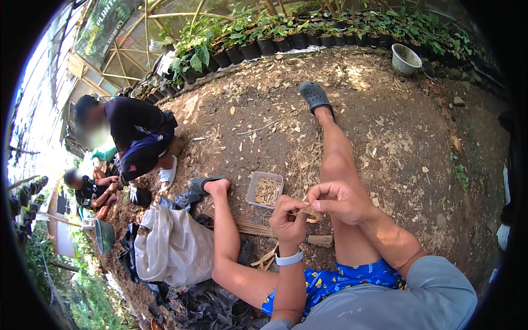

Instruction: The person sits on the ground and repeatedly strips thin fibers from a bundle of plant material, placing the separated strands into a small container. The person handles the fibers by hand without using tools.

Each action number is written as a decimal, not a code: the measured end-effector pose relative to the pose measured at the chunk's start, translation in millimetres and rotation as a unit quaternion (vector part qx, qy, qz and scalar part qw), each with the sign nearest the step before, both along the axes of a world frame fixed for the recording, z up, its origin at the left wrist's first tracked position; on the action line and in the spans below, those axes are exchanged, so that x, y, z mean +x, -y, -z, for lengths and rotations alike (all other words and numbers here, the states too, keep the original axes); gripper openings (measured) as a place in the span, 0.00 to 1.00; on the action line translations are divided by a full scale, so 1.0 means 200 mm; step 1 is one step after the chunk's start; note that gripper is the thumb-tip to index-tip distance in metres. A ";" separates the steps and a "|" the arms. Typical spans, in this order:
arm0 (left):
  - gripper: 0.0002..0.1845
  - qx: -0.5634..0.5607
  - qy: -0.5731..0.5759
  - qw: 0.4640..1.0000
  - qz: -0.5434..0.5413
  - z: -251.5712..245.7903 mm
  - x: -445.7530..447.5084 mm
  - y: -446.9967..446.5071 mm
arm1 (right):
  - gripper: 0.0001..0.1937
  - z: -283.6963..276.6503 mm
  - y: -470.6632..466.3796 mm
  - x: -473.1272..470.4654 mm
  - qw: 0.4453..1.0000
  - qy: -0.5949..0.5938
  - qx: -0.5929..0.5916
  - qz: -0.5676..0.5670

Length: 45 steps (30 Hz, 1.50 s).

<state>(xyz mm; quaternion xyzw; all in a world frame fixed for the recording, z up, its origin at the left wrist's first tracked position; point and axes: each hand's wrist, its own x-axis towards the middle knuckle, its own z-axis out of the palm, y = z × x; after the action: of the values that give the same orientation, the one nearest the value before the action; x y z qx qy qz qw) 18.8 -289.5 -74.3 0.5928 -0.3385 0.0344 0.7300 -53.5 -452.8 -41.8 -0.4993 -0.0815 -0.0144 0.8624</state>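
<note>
My left hand (289, 218), with a pale watch band (288, 258) at its wrist, pinches a thin tan fibre strand between thumb and forefinger. Against it, my right hand (336, 202) grips the same strand, fingertips nearly touching. A light tan curved strip (313, 216) shows just below the fingertips; which hand bears it, I cannot tell. Beyond my left hand, a clear plastic container (252, 188) holds many short pieces that look like wood or bamboo (268, 190). A bundle of thin brown sticks (319, 240) lies on the ground under my left hand.
A white woven sack (173, 247) and black plastic sheets (214, 305) lie at left. Two people (136, 128) (93, 192) crouch or sit farther left. Potted plants (268, 46) line the far edge, near a grey bucket (406, 60). Chips and dry fibres litter the soil.
</note>
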 end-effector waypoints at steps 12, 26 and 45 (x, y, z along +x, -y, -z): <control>0.06 -0.236 -0.346 0.901 0.116 -0.01 -0.01 0.03 | 0.06 0.06 -0.10 -0.02 0.978 0.091 -0.153 0.111; 0.08 -0.213 -0.328 0.906 0.159 -0.13 -0.04 -0.10 | 0.14 -0.08 -0.13 0.00 0.921 0.119 -0.285 0.238; 0.04 -0.161 -0.253 0.932 0.206 -0.13 -0.03 -0.13 | 0.09 -0.09 -0.10 0.03 0.940 0.108 -0.294 0.132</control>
<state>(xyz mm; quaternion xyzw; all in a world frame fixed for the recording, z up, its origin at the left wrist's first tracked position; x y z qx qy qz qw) 11.9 -263.0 -48.3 0.3738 -0.2474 -0.2140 0.8679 -47.3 -433.3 -24.5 -0.7324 -0.1082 -0.1573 0.6536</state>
